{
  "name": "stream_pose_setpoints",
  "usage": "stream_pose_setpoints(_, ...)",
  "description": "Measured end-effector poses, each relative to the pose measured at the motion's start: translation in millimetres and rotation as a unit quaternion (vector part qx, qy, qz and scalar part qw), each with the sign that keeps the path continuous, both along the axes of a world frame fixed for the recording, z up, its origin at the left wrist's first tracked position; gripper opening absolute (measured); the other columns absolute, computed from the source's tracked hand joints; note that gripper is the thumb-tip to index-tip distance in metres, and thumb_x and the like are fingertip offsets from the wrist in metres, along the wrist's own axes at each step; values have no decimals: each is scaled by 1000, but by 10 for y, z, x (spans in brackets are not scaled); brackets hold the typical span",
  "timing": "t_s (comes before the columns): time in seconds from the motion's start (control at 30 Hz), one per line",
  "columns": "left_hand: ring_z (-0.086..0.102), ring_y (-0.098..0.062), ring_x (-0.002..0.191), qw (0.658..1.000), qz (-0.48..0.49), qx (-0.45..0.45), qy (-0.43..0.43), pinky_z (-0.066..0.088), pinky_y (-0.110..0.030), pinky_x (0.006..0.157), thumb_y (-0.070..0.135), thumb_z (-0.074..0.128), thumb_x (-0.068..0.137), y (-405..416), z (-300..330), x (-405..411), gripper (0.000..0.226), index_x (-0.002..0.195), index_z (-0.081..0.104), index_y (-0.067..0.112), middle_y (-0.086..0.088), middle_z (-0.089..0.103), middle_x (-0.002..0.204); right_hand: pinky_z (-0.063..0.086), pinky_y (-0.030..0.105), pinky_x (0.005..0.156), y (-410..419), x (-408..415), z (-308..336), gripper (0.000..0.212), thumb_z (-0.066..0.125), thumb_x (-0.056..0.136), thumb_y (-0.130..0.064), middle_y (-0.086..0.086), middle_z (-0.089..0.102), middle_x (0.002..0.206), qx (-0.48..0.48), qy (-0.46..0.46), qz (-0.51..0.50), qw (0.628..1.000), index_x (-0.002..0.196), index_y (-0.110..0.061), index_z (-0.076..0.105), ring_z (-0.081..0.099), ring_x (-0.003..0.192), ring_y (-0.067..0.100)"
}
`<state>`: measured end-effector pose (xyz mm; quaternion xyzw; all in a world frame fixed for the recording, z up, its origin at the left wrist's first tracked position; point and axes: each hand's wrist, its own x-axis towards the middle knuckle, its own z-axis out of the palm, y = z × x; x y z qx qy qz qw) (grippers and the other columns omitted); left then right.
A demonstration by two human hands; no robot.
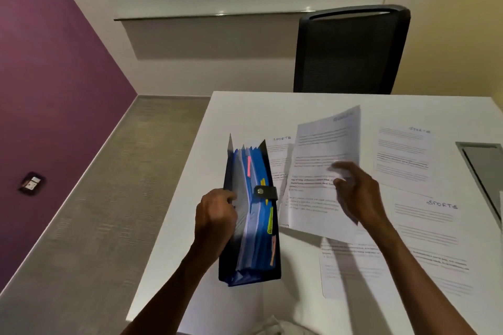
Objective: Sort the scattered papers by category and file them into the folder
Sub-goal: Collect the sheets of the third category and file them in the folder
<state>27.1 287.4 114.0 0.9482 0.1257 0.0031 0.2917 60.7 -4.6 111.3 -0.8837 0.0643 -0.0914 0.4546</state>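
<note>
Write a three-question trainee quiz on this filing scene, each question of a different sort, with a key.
1. True or false: the left hand grips the near-left wall of the blue accordion folder with coloured tabs, which stands open on the white table.
2. Which hand holds the raised white printed sheet? A) left B) right hand C) neither
3. Fill in: the handwritten heading readable on the flat sheet at far right is ____.

Key: 1 true; 2 B; 3 SPORTS.
</note>
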Motion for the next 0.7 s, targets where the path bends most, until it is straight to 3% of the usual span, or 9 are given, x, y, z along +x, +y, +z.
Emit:
stream_pose_setpoints(0.07,59,-16,106,999,30,0,37,43,-21,93,15,60,94,-26,-75,45,29,122,65,13,-3,63,125,43,7,66,110,39,-41,25,56,89,3,5,74,86,-21,20,20,999,92,-17,72,69,79,22)
stream_pose_setpoints(0.2,59,-22,112,997,49,9,58,45,-24,91,20,62,94,-45,-105,64,35,127,58,10,-6,60,126,40,16,70,402,27,-62,15,57,94,-9,6,71,92,-115,25,94,989,91,-10,71,64,82,17)
stream_pose_setpoints(0.3,67,-25,86,998,-8,63,-31,41,-20,67,18,68,88,-52,-116,-47,23,104,67,1,-15,65,111,47,27,71,592,-39,-74,18,60,94,-28,4,71,89,-118,36,108,987,88,-14,70,66,83,20)
stream_pose_setpoints(0.37,64,-30,64,992,-35,101,-60,39,-22,55,28,80,74,-59,-170,-111,34,81,63,-1,-21,65,96,53,32,75,695,-77,-57,36,65,88,-48,5,70,94,-106,66,107,986,93,-13,70,66,86,21)
stream_pose_setpoints(0.4,62,-31,62,992,-35,105,-68,40,-22,53,37,83,69,-64,-175,-132,44,79,61,-1,-21,63,94,55,33,78,747,-95,-41,47,66,84,-56,6,69,100,-107,82,108,985,97,-12,69,66,90,22)
stream_pose_setpoints(0.53,63,-31,83,993,-6,91,-77,55,-32,59,73,64,66,-58,-211,-160,82,99,61,-2,-20,60,108,49,23,76,989,-194,25,67,70,74,-65,6,62,117,-122,122,129,976,114,-12,62,63,103,24)
stream_pose_setpoints(0.7,63,-38,95,993,2,107,-57,57,-37,62,88,63,59,-2,-256,-180,106,107,60,-7,-25,58,119,53,33,80,1246,-213,70,69,73,72,-62,5,58,119,-163,121,141,969,119,-15,55,61,102,26)
